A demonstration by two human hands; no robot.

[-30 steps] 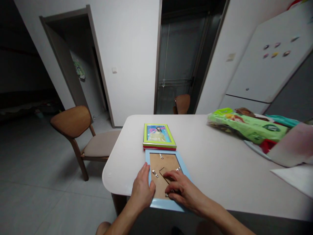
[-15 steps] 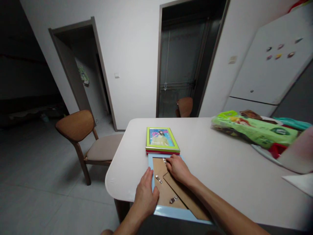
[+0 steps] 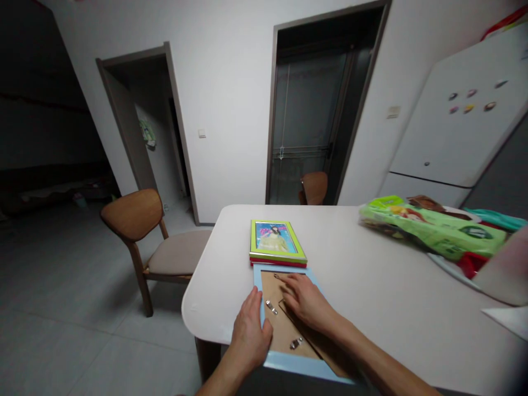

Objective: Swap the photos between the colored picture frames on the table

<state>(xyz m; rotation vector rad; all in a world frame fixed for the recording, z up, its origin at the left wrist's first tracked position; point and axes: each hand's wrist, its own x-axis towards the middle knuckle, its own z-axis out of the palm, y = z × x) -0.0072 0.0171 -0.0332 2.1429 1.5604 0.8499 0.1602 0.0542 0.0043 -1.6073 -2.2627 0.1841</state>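
Note:
A light blue picture frame (image 3: 295,360) lies face down at the table's front edge, its brown backing board (image 3: 277,330) and stand leg showing. Along its left side my left hand (image 3: 251,330) holds the frame, thumb over the near left border. My right hand (image 3: 307,300) is above the upper part of the board, index finger stretched to the top metal clip (image 3: 276,276) and the other fingers loosely bent. Two more clips show: one at the left (image 3: 271,307), one near the bottom (image 3: 296,343). My right forearm covers part of the right side.
Behind the blue frame sits a stack with a green picture frame (image 3: 278,242) on top and a red edge below. Green plastic packaging (image 3: 433,225) and other items lie at the table's right. A wooden chair (image 3: 165,247) stands at the left; a white fridge (image 3: 457,121) is at the right.
My right hand's fingers have gone from bunched at the top clip to an outstretched index finger there. That clip has turned. My left hand stays on the frame; the view has tipped up slightly.

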